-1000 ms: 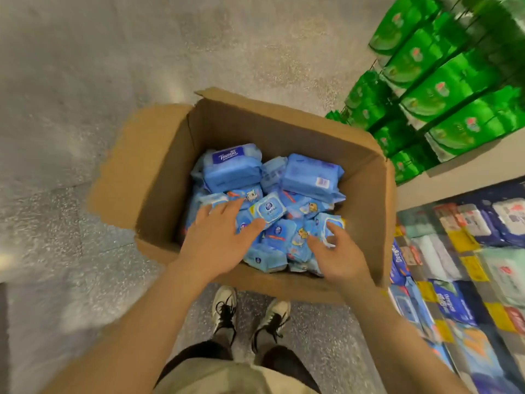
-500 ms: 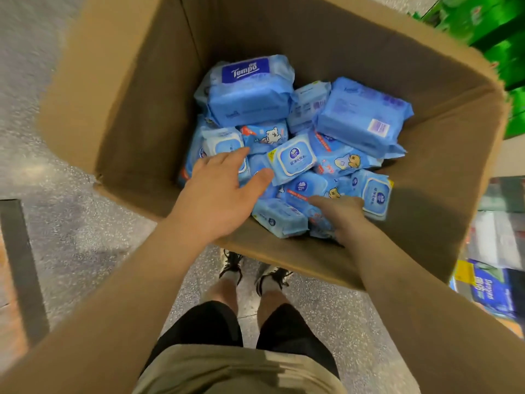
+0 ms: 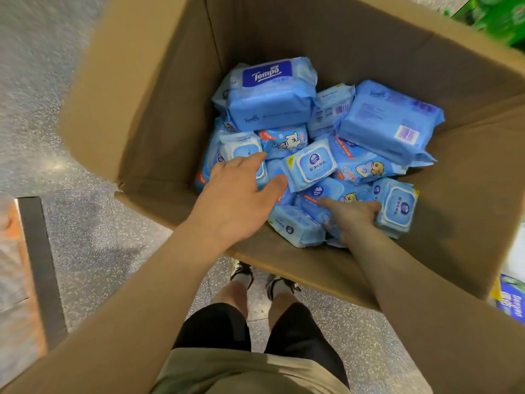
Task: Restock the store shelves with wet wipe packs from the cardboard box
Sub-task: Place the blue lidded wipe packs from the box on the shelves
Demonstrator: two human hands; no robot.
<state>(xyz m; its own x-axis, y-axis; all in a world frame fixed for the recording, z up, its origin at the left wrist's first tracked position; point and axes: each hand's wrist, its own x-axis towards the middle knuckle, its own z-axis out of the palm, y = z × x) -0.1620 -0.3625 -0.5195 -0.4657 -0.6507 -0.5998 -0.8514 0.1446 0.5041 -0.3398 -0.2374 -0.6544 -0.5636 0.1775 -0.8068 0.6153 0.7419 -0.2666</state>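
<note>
1. The cardboard box [image 3: 159,89] stands open on the speckled floor [image 3: 93,243], its flaps up, and the blue wet wipe packs [image 3: 309,155] lie heaped in its bottom.
2. The left hand [image 3: 238,200] reaches in over the near wall of the box with its fingers straight and close together and the thumb spread to the side.
3. Its fingertips lie on a flip-lid pack [image 3: 241,155] at the left of the heap; the thumb tip sits just beside another lidded pack [image 3: 311,164]. The hand is released and grasps nothing.
4. The right hand [image 3: 350,217] is lower in the box, among the near packs, in shadow.
5. Its index finger stretches left along a flat pack [image 3: 326,194], while the other fingers curl over the edge of a lidded pack at the right [image 3: 397,207] and grasp it.
6. A small pack [image 3: 295,228] lies just left of the right wrist, against the near wall.
7. At the back of the heap sits a big Tempo pack [image 3: 270,92], and a second large pack [image 3: 389,120] lies face down to its right.
8. Green packages [image 3: 500,15] show at the top right corner.
</note>
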